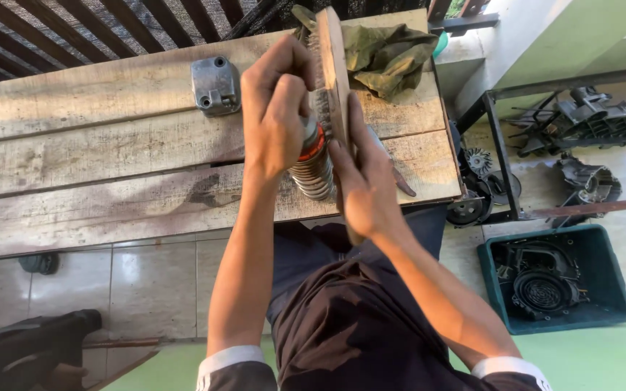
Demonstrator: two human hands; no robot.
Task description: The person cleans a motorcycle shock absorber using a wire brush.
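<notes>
Wire brush [333,72] against coil spring [313,170] (two-handed)

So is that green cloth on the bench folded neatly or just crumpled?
Crumpled. The green cloth lies bunched in uneven folds at the far edge of the wooden bench, behind the wooden brush.

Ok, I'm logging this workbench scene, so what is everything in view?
Coil-sprung metal part: one, silver with an orange band, held upright over the bench.
Wire brush: one, wooden back, against the sprung part.
Wooden bench: one, weathered grey planks, top left.
Metal cover plate: one, silver, lying on the bench.
Rag: one, olive green, at the bench's far end.
Plastic crate: one, dark green, holding black engine parts, on the floor at right.
Metal rack: one, dark, with machine parts, right.
Left hand: grips the sprung part.
Right hand: holds the brush.
</notes>
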